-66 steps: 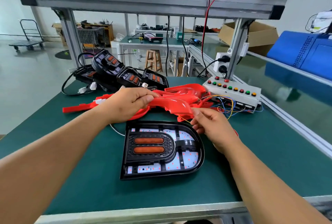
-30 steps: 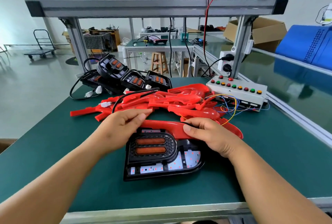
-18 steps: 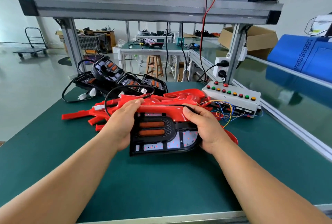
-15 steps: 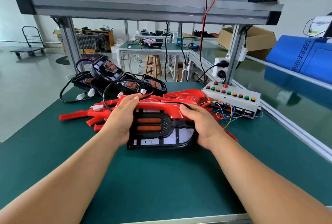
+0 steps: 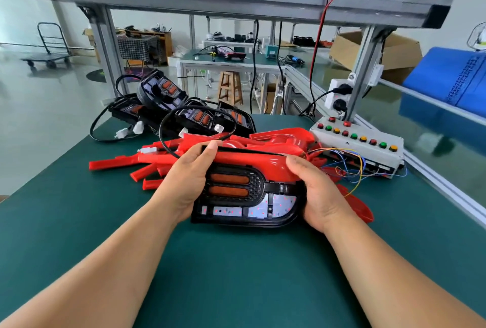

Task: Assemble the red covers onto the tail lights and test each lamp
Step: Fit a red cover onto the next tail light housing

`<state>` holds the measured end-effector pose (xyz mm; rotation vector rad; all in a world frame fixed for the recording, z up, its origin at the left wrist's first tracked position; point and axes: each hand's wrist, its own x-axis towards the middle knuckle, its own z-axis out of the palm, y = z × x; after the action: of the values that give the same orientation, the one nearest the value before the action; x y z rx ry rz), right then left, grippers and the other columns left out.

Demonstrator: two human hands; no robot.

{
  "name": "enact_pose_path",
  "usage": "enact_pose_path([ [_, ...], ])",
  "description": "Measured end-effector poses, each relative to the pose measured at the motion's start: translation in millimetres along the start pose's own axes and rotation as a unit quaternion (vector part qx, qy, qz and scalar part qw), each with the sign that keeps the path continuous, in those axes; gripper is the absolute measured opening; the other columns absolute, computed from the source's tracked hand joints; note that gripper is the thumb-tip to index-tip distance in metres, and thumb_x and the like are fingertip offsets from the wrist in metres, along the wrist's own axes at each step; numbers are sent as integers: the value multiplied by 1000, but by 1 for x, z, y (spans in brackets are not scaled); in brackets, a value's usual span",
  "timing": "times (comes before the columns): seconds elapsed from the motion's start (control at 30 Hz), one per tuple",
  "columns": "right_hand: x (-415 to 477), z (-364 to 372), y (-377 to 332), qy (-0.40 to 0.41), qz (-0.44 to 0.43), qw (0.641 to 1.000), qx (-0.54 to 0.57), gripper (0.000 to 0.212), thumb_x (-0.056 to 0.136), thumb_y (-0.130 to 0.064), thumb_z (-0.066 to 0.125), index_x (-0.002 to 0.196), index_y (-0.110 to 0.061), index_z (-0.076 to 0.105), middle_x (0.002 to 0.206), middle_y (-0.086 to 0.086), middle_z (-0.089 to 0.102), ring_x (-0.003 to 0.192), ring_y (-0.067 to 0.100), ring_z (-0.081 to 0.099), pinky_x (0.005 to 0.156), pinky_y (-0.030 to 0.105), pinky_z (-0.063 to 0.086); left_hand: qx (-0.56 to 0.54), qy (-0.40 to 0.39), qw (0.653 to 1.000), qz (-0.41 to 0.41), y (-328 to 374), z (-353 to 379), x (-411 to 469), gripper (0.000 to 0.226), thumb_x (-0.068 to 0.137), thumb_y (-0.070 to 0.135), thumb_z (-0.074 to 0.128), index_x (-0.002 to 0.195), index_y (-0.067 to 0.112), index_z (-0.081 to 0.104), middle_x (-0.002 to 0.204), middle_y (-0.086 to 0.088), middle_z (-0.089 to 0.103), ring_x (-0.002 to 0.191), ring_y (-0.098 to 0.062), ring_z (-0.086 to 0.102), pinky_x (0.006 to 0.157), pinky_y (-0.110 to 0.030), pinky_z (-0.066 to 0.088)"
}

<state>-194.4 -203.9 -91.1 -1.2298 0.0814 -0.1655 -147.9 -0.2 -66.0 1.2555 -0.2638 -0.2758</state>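
Both hands are on one black tail light in the middle of the green workbench, tilted face-up toward the camera. The left hand is clamped round the light's left end, thumb laid over the top-left corner of the red cover. The right hand wraps the rounded right end, thumb pressing down on the cover where it bends. So both are clenched on the light and cover together. The cover sits along the light's far edge only; the two orange bars and the white LED panels below it are uncovered. Can't tell if the light's near edge is touching the mat or just off it.

Right behind it, toward the far edge, there's a messy heap of loose red covers, a few sticking out to the left. Past that, at the far-left corner, a pile of bare tail lights with black cables and white plugs. Over at the far-right corner sits a white button box with red, green and yellow buttons, thin coloured wires spilling from it toward the red heap.
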Motion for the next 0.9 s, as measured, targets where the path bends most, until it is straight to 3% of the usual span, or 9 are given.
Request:
enact_pose_path([
  [0.17,0,5,0,25,-21,999,-27,30,75,-37,68,94,-16,78,104,14,74,99,29,68,104,51,46,3,5,1000,16,-3,2,-4,24,100,31,47,116,16,55,83,-14,74,73,-33,73,55,-40,58],
  [0.3,-1,4,-1,15,-27,999,-12,32,75,-31,67,102,-16,75,107,16,73,102,32,67,104,52,46,3,-2,1000,19,-4,2,-4,20,99,30,50,115,21,58,87,-16,74,75,-36,73,56,-42,58],
  [0.43,-1,7,-4,20,-35,999,-6,15,80,-24,65,92,-20,74,98,12,74,91,26,68,97,48,50,107,-10,988,107,-9,-7,1,33,90,39,60,121,47,50,104,-5,72,88,-29,72,67,-45,60],
  [0.53,-2,8,-4,31,-52,998,-9,11,89,-14,61,90,-18,72,96,10,73,91,26,66,97,46,49,202,-21,967,150,-11,-15,3,38,79,53,67,113,37,60,121,-12,60,106,-34,65,85,-54,55],
  [0.63,-3,8,-3,34,-62,997,-26,10,91,-16,61,94,-15,71,93,7,74,90,23,67,97,45,50,205,-4,967,153,-13,-18,6,41,73,61,67,104,35,65,117,-13,63,105,-35,65,86,-55,53],
  [0.77,-4,8,-1,21,-62,997,-48,46,76,-34,67,112,-5,67,111,13,72,106,29,67,104,45,47,289,46,938,187,-15,-20,10,31,75,63,64,98,42,63,104,-3,66,101,-26,64,86,-52,53],
  [0.9,-5,2,-1,-27,-70,996,-57,52,72,-36,73,115,-7,68,113,13,72,107,29,68,98,39,52,360,83,901,227,-12,-21,7,21,76,63,57,92,51,60,103,12,62,101,-8,58,90,-38,49],
])
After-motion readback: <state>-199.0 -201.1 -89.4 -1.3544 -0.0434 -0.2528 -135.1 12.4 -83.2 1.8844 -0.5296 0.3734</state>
